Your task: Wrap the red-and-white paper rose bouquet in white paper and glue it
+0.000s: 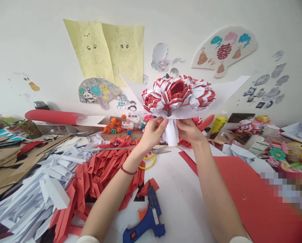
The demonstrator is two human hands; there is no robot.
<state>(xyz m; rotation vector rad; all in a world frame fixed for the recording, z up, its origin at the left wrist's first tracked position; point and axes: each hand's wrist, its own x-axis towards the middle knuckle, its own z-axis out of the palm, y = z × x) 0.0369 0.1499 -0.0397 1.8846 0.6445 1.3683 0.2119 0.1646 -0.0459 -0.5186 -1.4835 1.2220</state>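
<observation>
A bouquet of red and white folded-paper flowers (177, 92) stands upright in front of me, backed by white wrapping paper (230, 89). Its lower end is gathered into a white paper stem (171, 133). My left hand (156, 130) pinches the wrap on the left side, just beneath the blooms, with thumb and fingers closed. On the opposite side my right hand (190, 130) grips the wrap, its thumb in front and the other fingers partly hidden behind the paper.
A blue glue gun (149, 216) lies near the front edge. Yellow-handled scissors (151, 162) rest behind my left forearm. Piles of red folded strips (107, 165) and white folded strips (47, 189) spread leftward. Red paper (252, 189) covers the right side. A yellow bottle (219, 122) stands behind.
</observation>
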